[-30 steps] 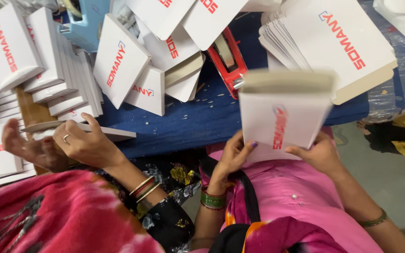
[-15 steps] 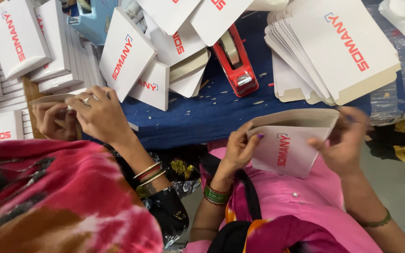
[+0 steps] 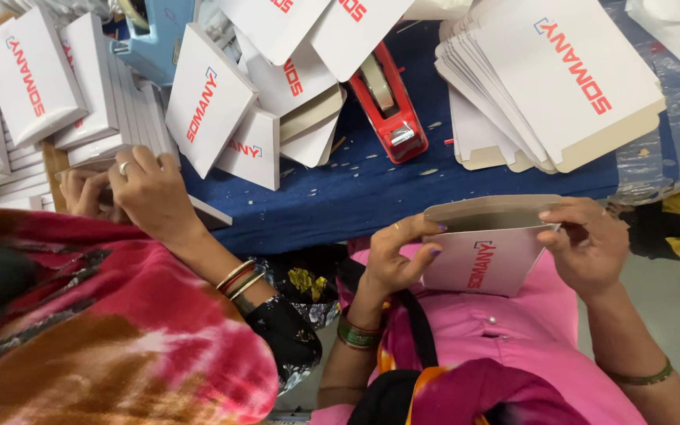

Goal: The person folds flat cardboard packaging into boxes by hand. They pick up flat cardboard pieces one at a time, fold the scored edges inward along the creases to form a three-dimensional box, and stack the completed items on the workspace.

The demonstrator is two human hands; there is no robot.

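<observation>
Carton [image 3: 485,256] now lowered to near edge of blue table [image 3: 356,197], mouth opened, clasped at left side by left hand [image 3: 395,260] and at right side by right hand [image 3: 588,244].

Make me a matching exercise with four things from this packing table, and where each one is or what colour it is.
1. tape dispenser
2. stack of flat cartons
3. open white carton
4. co-worker's ringed hand

A. held between the left hand and the right hand
B. top right on the blue cloth
C. red, mid-table
D. far left, by the folded boxes

Pairs: 1-C, 2-B, 3-A, 4-D
</observation>
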